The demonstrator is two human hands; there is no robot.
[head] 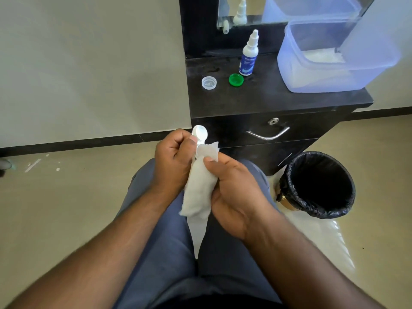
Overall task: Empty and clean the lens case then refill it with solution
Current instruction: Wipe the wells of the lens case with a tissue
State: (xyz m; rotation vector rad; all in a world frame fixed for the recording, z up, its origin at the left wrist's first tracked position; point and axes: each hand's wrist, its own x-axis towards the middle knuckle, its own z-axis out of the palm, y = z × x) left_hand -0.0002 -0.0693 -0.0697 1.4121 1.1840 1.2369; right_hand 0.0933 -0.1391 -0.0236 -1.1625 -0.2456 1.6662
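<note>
My left hand grips the white lens case above my lap, one round well sticking up past the fingers. My right hand holds a white tissue pressed against the case's lower part, which the tissue hides. On the black cabinet top lie a clear white cap and a green cap, both off the case. The solution bottle stands upright just behind the green cap, its nozzle closed by a white tip.
A translucent blue-tinted plastic tub sits at the cabinet's right. A bin with a black liner stands on the floor to my right. A mirror rises behind the bottle. A drawer handle faces my knees.
</note>
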